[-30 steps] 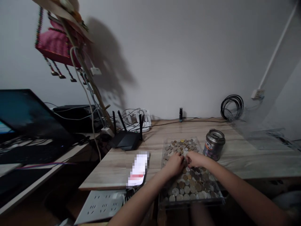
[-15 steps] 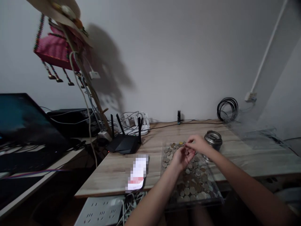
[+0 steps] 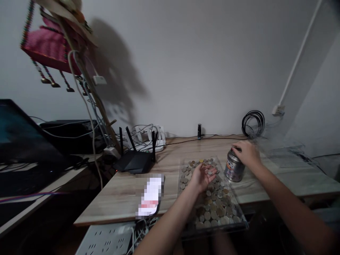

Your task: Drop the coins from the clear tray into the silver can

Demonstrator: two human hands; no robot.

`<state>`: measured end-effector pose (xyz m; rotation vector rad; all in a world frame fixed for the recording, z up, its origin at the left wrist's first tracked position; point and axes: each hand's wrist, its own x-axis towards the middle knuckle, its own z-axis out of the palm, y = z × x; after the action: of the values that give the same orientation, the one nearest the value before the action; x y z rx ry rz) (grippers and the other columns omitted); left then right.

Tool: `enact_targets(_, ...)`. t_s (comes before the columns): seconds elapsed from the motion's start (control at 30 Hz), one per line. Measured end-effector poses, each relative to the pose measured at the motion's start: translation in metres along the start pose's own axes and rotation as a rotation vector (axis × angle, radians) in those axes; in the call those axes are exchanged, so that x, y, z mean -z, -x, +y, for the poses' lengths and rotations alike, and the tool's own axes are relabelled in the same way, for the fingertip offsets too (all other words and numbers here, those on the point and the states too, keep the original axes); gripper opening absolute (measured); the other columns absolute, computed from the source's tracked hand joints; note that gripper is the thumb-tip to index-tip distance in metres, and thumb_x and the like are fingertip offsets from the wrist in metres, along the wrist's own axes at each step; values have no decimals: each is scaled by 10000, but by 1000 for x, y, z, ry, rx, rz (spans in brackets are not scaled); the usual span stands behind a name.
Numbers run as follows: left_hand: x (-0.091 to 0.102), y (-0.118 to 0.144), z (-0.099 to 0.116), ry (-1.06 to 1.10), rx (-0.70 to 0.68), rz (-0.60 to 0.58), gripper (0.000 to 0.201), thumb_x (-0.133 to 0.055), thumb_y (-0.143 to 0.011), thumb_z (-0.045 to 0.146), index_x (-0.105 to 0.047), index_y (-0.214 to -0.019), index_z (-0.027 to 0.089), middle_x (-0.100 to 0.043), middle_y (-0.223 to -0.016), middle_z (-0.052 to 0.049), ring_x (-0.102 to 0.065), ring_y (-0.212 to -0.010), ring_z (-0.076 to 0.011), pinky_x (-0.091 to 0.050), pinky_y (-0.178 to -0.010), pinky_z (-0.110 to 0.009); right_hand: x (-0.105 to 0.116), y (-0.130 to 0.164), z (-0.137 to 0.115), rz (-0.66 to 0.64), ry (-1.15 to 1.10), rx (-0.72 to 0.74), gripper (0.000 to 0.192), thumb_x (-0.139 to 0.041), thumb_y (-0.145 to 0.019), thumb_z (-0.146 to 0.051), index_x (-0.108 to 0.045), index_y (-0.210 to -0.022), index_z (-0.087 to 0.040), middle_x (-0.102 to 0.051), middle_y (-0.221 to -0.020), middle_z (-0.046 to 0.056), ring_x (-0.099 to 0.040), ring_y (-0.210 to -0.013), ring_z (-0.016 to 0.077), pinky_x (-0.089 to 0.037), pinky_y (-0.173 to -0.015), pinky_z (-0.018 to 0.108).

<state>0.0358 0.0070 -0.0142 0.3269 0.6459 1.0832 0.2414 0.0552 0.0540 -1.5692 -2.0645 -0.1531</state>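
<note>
My left hand [image 3: 202,177] is palm up above a clear shallow tray [image 3: 181,194], cupped under a few coins [image 3: 210,173] that lie on its fingers. Many loose silver and brass-coloured coins [image 3: 214,215] are spread over the tray. Right of it stands a round metal coin tin [image 3: 234,169] with a printed label. Over the tin's lid is my right hand [image 3: 247,153], thumb and fingers drawn together at the top. Whatever is between those fingertips is too small to make out, and the hand covers most of the lid.
Left of the tray a lit phone [image 3: 151,196] lies on the wooden desk [image 3: 117,202]. Behind it are a black router [image 3: 136,161] and white racked cables. A small black bottle [image 3: 199,131] and coiled black cable [image 3: 253,124] are by the wall. A power strip [image 3: 106,239] sits below the front edge.
My right hand has left my left palm and moved right, onto the top of the tin. The left hand stays over the tray, now more open to view. The whole view has shifted slightly.
</note>
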Motion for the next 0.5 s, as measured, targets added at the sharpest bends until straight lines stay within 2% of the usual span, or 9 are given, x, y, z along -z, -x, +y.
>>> enact_targets(0.03, -1, 1, -1, 19, -7, -38, 423, -298, -900, 435, -536, -965, 92, -633, -810, -129, -635, -733, -187, -489, -666, -289, -1, 12, -14, -22, -26, 105, 248, -503, -825, -321, -696, -943, -220, -667, -974, 71, -557, -928, 186, -386, -760, 260)
enact_targets(0.1, -6, 5, -3, 41, -19, -125, 465, -300, -894, 483, -550, -955, 95, -624, -763, -117, -614, -685, -180, -473, -652, -285, -7, 36, -40, -158, -71, 311, 250, -496, -833, -306, -688, -976, -236, -662, -959, 60, -564, -912, 181, -388, -754, 259)
enact_targets(0.17, -10, 9, -6, 35, -36, -207, 467, -347, -876, 508, -565, -949, 102, -619, -730, -102, -590, -642, -161, -458, -641, -266, -13, 53, -54, -259, -85, 415, 239, -495, -829, -268, -687, -970, -240, -659, -912, 51, -575, -862, 173, -388, -718, 252)
enact_targets(0.2, -12, 10, -8, 8, -49, -237, 460, -377, -862, 515, -571, -950, 107, -625, -746, -102, -590, -659, -158, -456, -653, -260, -14, 56, -55, -266, -82, 426, 235, -481, -833, -249, -689, -941, -231, -658, -883, 51, -577, -834, 169, -384, -701, 250)
enact_targets(0.27, -13, 13, -10, -166, -77, -255, 440, -406, -841, 506, -583, -966, 122, -644, -850, -112, -605, -767, -167, -459, -711, -267, -12, 51, -45, -197, -79, 358, 246, -447, -847, -251, -689, -856, -205, -657, -828, 54, -577, -779, 162, -377, -672, 249)
enact_targets(0.3, -12, 13, -9, -366, -100, -238, 421, -401, -839, 482, -590, -978, 132, -648, -911, -112, -606, -825, -172, -461, -734, -273, -9, 42, -35, -145, -74, 281, 254, -445, -847, -272, -686, -816, -197, -660, -809, 56, -575, -758, 161, -372, -655, 249)
enact_targets(0.37, -6, 13, -6, -904, -152, -158, 364, -422, -818, 412, -621, -969, 148, -655, -958, -96, -602, -870, -185, -462, -740, -283, 0, 18, -7, -54, -33, 53, 247, -485, -816, -325, -686, -759, -194, -670, -785, 57, -574, -719, 165, -356, -604, 250)
enact_targets(0.43, 5, 13, 2, -1382, -207, -56, 264, -510, -751, 324, -662, -881, 152, -669, -889, -76, -598, -845, -199, -452, -740, -288, 5, -7, 20, -72, 37, -126, 204, -560, -745, -346, -692, -706, -196, -679, -759, 57, -573, -683, 170, -334, -558, 249)
enact_targets(0.5, 18, 15, 10, -1590, -244, 14, 170, -591, -665, 241, -677, -784, 157, -670, -793, -62, -590, -828, -211, -434, -773, -294, 5, -25, 40, -139, 83, -176, 165, -600, -692, -329, -695, -669, -195, -679, -721, 56, -572, -656, 165, -323, -541, 243)
